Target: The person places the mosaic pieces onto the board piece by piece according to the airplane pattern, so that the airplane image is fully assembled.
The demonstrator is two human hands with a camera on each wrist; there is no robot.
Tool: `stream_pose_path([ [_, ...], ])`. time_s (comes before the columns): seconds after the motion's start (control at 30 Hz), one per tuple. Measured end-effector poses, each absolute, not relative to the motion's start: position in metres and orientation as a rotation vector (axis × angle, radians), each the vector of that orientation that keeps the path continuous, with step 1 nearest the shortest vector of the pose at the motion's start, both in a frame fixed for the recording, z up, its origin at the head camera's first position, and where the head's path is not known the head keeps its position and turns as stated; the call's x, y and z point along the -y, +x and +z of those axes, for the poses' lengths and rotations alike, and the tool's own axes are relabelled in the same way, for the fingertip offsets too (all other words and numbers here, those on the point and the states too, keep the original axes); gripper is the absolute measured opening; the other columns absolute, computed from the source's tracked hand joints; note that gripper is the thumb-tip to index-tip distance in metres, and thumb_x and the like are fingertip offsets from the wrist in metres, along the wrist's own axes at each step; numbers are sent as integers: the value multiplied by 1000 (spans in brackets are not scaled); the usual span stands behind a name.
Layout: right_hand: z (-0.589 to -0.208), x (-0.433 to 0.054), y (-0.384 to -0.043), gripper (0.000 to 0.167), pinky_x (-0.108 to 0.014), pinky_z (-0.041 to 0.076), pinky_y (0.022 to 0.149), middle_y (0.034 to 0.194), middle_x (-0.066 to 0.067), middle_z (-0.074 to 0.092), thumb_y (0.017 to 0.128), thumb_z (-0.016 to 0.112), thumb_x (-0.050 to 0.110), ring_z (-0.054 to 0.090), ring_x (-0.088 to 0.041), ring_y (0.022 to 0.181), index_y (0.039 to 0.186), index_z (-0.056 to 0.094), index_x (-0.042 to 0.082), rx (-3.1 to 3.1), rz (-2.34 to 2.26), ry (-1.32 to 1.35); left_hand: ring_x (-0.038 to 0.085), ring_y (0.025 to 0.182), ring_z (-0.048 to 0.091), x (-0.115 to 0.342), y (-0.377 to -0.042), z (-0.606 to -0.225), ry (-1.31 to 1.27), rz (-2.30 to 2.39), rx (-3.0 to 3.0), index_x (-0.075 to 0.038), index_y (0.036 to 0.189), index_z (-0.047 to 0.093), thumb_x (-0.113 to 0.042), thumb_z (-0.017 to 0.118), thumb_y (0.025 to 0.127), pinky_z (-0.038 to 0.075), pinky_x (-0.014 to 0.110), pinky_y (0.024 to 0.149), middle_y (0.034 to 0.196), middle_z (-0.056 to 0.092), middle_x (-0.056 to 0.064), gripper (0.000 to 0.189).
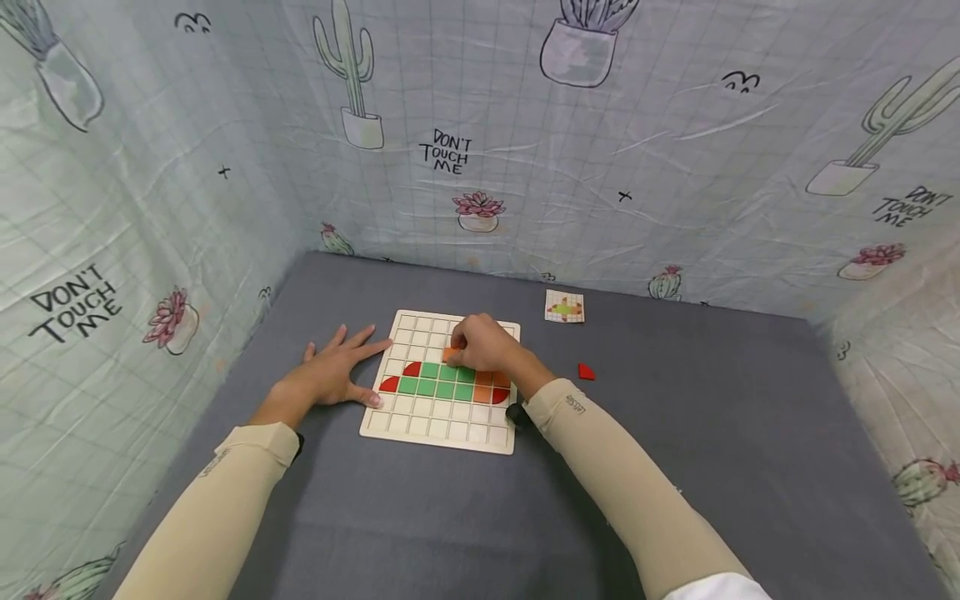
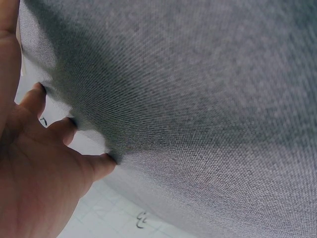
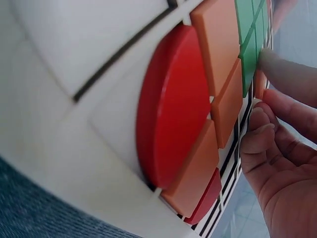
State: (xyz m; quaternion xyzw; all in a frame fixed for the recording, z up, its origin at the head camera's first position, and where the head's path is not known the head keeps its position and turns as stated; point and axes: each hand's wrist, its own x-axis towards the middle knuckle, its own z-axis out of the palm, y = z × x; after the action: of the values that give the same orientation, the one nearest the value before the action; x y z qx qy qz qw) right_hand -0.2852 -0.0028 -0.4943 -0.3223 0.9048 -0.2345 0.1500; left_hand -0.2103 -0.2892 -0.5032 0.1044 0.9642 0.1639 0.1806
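Observation:
A pale gridded board (image 1: 435,427) lies on the grey cloth. Rows of green square tiles (image 1: 445,389) cross its middle, with red rounded pieces (image 1: 388,384) at the left end. At the right end sit orange tiles (image 3: 218,44) and a red rounded piece (image 3: 178,104). My right hand (image 1: 486,343) pinches an orange square tile (image 1: 448,354) between thumb and finger, just above the green rows; its fingertips are right at the board. Fingers spread, my left hand (image 1: 330,372) rests at the board's left edge, thumb and index fingertip touching it.
A small pattern card (image 1: 564,307) lies behind the board to the right. One loose red rounded piece (image 1: 586,372) is on the grey cloth (image 1: 675,433) right of the board. Printed fabric walls (image 1: 525,167) enclose the back and sides.

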Motion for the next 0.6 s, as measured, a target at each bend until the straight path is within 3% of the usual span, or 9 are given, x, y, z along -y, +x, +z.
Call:
stream_pose_path([
  [0.33,-497,-2,-283,15,-31,54,81,102,-7,74,96,78,20,63,-18,88,105,79,7,-2592,-759,-930,54,160,2,288,-210,-504,293,459,-2718,-33,166,29,-69,82,72,5,87,115,177,11,12,113],
  [0.6,-487,-37,-292,12,-29,52,72,100,-14,79,96,72,4,65,-19,81,104,81,2,-2577,-963,-916,54,160,2,291,-212,-506,298,439,-2726,-34,166,28,-70,82,72,7,87,114,178,10,11,114],
])
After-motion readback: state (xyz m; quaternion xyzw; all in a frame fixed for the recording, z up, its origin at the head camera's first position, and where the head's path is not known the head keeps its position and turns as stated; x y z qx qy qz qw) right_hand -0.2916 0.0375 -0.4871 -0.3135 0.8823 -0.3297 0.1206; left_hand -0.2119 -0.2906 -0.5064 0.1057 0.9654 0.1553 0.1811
